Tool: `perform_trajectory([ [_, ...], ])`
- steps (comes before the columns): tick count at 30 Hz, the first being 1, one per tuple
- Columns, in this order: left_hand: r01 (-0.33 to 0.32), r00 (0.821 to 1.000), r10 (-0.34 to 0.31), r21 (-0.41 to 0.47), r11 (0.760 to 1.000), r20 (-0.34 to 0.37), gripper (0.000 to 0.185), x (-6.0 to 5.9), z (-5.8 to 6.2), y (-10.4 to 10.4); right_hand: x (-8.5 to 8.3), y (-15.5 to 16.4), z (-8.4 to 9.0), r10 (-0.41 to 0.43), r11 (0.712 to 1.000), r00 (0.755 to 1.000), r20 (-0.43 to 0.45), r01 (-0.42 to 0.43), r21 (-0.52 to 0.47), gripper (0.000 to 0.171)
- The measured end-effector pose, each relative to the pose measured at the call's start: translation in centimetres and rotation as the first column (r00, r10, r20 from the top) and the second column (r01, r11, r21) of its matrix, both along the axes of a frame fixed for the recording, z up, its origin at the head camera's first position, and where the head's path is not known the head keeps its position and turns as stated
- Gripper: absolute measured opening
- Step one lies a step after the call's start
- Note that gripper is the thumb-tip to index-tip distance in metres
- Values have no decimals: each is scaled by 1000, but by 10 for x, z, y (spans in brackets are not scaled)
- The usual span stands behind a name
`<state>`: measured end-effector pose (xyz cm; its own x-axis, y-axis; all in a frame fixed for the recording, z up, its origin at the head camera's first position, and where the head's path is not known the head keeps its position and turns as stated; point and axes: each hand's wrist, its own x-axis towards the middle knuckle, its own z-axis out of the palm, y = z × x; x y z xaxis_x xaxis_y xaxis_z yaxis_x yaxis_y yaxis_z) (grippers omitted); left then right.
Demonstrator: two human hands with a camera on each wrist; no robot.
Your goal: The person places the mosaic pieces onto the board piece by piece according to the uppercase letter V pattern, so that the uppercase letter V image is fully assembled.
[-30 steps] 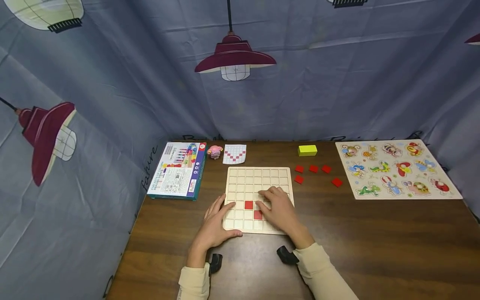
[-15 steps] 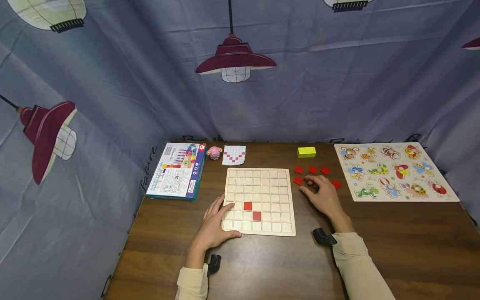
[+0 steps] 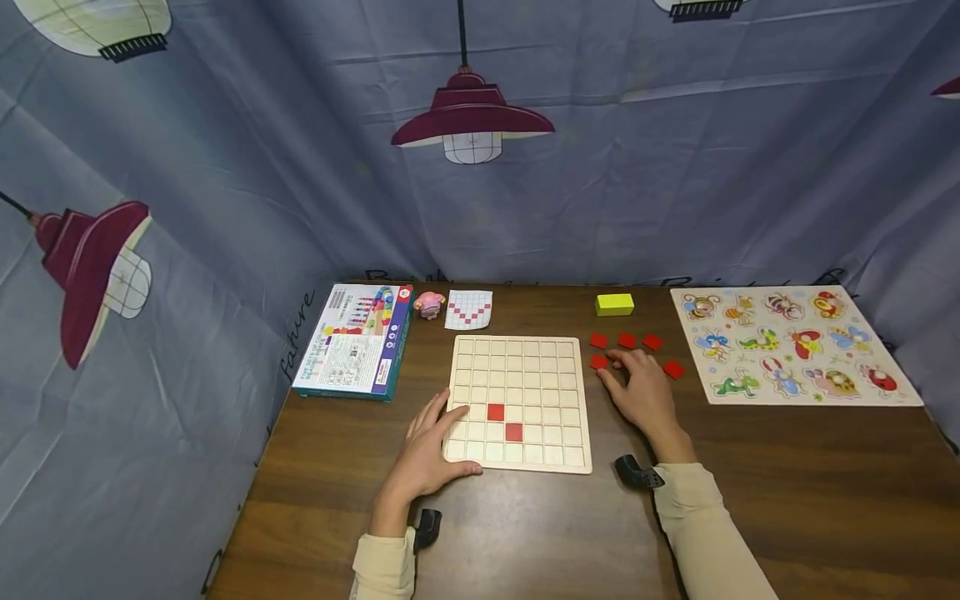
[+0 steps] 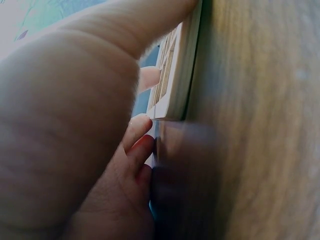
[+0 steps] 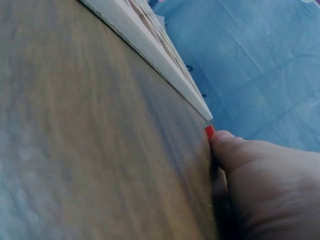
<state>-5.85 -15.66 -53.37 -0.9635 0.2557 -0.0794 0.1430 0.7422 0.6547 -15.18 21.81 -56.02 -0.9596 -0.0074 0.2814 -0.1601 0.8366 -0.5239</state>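
Observation:
A pale wooden grid board lies on the table, with two red square tiles set diagonally in its cells. My left hand rests at the board's left front corner, fingers spread, index fingertip over the cells and thumb along the front edge. In the left wrist view, the fingers show beside the board's edge. Right of the board, my right hand reaches low over the table, thumb and index finger beside a loose red tile. From the right wrist, a red tile peeks out at the thumb tip.
Several more red tiles lie behind and right of the right hand. A yellow block stands at the back. An insect puzzle board lies far right. Back left are a box, a pink figurine and a pattern card.
My right hand has left the board and moved right to the loose red tiles, then shifted slightly left toward the nearest one. My left hand stays at the board's corner.

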Motion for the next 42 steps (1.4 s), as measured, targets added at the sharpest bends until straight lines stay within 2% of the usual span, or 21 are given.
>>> perform_trajectory([
  [11, -13, 1000, 13, 6, 1000, 6, 92, 0, 3, 0, 1, -2, -4, 28, 999, 999, -46, -26, 45, 29],
  [17, -5, 1000, 5, 13, 1000, 2, 92, -1, 4, 1, 9, -2, -2, 33, 999, 999, -34, -34, -37, 27],
  [21, -6, 1000, 6, 10, 1000, 2, 92, -2, 3, 2, 17, -8, -1, 58, 994, 997, -59, -63, -93, 27],
  [27, -6, 1000, 6, 7, 1000, 9, 92, -3, 3, 1, 35, -30, 2, 155, 981, 980, -127, -167, -95, 27],
  [34, -5, 1000, 5, 10, 1000, -9, 92, -9, 3, 2, 50, -69, 11, 317, 944, 935, -158, -328, -46, 29],
  [37, -11, 1000, 11, 5, 1000, -5, 92, -7, 4, 2, 55, -83, 10, 336, 940, 931, -143, -341, -14, 29],
  [42, -13, 1000, 13, 10, 1000, 18, 92, -2, 4, 1, 63, -92, 9, 311, 950, 943, -120, -311, 21, 27],
])
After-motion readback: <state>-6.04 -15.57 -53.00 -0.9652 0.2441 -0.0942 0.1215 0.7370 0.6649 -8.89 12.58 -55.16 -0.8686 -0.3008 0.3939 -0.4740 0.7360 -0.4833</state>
